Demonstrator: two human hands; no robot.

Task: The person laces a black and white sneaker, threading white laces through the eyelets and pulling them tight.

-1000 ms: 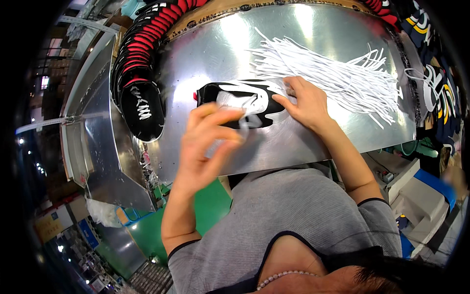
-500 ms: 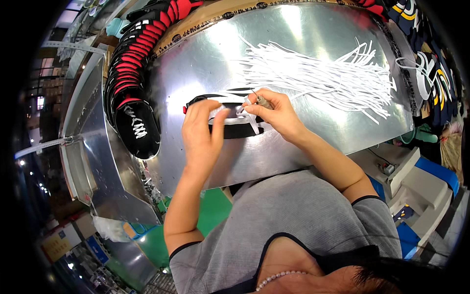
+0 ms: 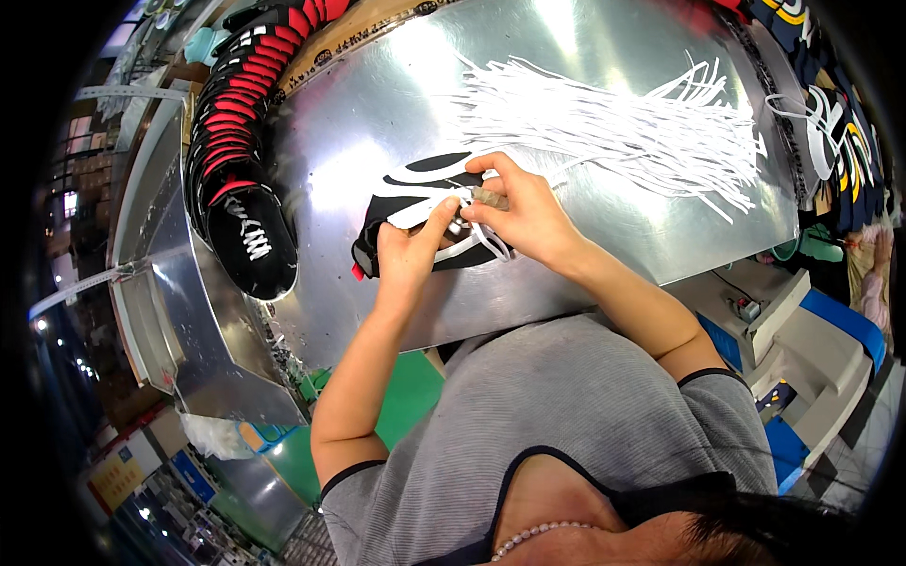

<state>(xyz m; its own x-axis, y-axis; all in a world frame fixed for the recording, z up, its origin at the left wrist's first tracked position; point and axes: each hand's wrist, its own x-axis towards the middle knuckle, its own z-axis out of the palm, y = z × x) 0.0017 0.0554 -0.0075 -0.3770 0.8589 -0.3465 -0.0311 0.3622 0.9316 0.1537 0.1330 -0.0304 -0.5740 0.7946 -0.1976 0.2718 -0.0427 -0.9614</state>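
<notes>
A black shoe upper (image 3: pixel 389 208) with white bands lies in front of me on the metal table. My left hand (image 3: pixel 406 259) is closed on its near left side, the thumb pressing near the lace opening. My right hand (image 3: pixel 530 215) pinches the short pale handle of a small hand tool (image 3: pixel 491 198) over the same opening. The tool's tip is hidden among the fingers and laces. A white shoelace (image 3: pixel 491 243) runs through part of the upper, and loops of it lie under my right fingers.
A large bundle of white shoelaces (image 3: pixel 604 132) spreads across the metal table (image 3: pixel 344 316). On the left curves a long row of nested black-and-red shoe uppers (image 3: pixel 231 127), the nearest one laced. Navy, yellow and white pieces (image 3: pixel 854 174) are piled at the right edge.
My left hand has come down onto the upper and grips it. The upper has turned, its left end swinging nearer me. My right hand stays at the opening with the tool.
</notes>
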